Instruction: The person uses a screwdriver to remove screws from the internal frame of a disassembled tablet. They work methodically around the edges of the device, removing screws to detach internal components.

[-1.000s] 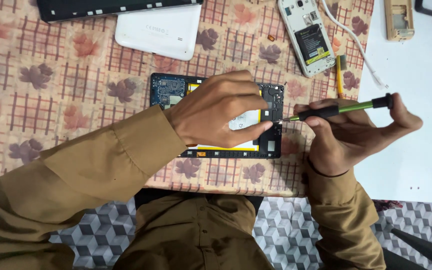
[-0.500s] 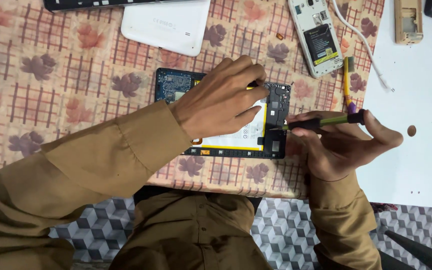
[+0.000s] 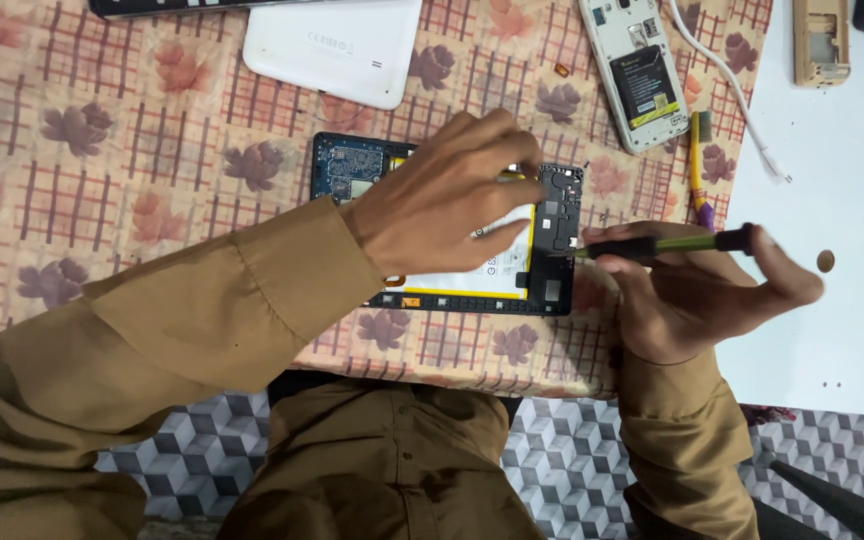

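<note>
The left hand (image 3: 442, 195) lies spread, fingers loosely curled, on the opened tablet (image 3: 552, 240) at the middle of the patterned cloth (image 3: 102, 160). At its three o'clock the right hand (image 3: 697, 295) grips a green-handled screwdriver (image 3: 662, 244), tip at the tablet's right edge. A white tablet back cover (image 3: 337, 45) sits at twelve o'clock, an open phone (image 3: 635, 70) at one o'clock.

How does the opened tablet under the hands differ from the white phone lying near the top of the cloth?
The opened tablet is larger and black-framed with a yellow-edged inside; the white phone is smaller with a white frame. The tablet lies crosswise under the left hand, with the screwdriver in the right hand pointed at it; the phone lies untouched, nearly lengthwise. Both have their backs off, with a battery showing, and rest on the patterned cloth.
</note>
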